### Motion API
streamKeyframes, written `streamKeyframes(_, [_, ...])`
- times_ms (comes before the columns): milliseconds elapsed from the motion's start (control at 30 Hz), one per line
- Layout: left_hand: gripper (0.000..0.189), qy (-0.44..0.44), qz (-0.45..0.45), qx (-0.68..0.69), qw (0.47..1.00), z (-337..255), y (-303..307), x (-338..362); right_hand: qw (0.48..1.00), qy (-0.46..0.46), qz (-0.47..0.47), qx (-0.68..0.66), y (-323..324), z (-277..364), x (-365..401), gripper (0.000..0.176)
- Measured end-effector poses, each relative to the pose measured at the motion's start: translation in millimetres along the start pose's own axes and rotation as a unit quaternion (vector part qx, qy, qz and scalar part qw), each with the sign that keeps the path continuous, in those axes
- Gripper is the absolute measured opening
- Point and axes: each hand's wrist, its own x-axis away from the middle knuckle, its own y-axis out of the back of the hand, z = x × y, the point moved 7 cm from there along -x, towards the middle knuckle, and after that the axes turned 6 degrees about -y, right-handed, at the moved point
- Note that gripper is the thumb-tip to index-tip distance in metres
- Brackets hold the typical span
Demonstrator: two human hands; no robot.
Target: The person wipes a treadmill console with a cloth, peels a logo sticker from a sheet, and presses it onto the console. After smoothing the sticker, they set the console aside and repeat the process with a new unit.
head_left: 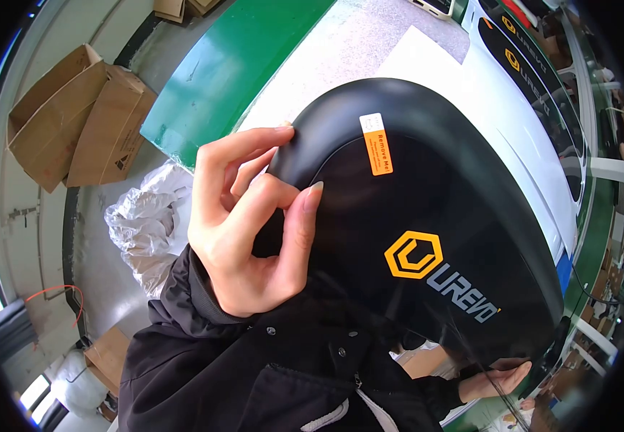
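A large black curved cover [427, 216] with an orange hexagon logo, the word UREVO and an orange "Remove Me" sticker [376, 144] fills the middle of the view. My left hand [243, 216] pinches its rounded left rim, fingertips curled over the edge and thumb pressed on the glossy face. My right hand [495, 380] holds the cover's lower right edge, only its fingers showing. My black jacket sleeve [254, 367] lies under the cover.
Behind the cover runs a green-edged bench [233, 72] with a white sheet. More black UREVO covers [535, 79] lie on a white surface at the upper right. Brown cardboard boxes [74, 115] and a crumpled clear plastic bag [143, 223] sit on the floor at left.
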Motion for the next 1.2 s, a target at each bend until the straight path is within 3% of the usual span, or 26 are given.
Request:
streamKeyframes(67, [0.011,-0.004,0.005,-0.005,1.000,-1.0,0.5,-1.8,1.000,-0.026,-0.012,-0.001,-5.2,5.7,7.2,0.035])
streamKeyframes(167, [0.010,-0.002,-0.001,-0.008,1.000,-1.0,-0.3,-1.7,0.997,0.034,0.018,0.072,-8.9,11.9,11.3,0.035])
streamKeyframes(367, [0.011,0.000,-0.022,-0.006,1.000,-1.3,-2.2,-1.4,0.999,0.028,0.012,0.031,-3.6,6.3,4.9,0.034])
streamKeyframes(500, [0.010,0.007,-0.011,-0.040,0.999,-5.1,-2.5,-4.1,0.979,0.126,0.068,0.142,7.8,-4.3,-9.0,0.036])
streamKeyframes(667, [0.010,0.037,-0.007,-0.081,0.996,-5.4,-7.5,-0.9,0.991,-0.074,0.043,-0.108,-0.9,-12.4,-1.6,0.025])
streamKeyframes(700, [0.014,0.055,-0.029,-0.087,0.994,-7.9,-9.4,-0.4,0.990,-0.032,0.084,-0.111,-3.9,-9.4,-1.8,0.023])
streamKeyframes(833, [0.022,0.047,-0.036,-0.105,0.993,-9.7,-13.2,1.7,0.996,-0.020,0.022,-0.078,-22.6,11.0,9.0,0.008])
streamKeyframes(1200, [0.025,0.028,-0.058,-0.090,0.994,-2.1,-12.9,4.0,0.998,-0.002,0.046,-0.038,-30.2,17.0,8.7,0.006])
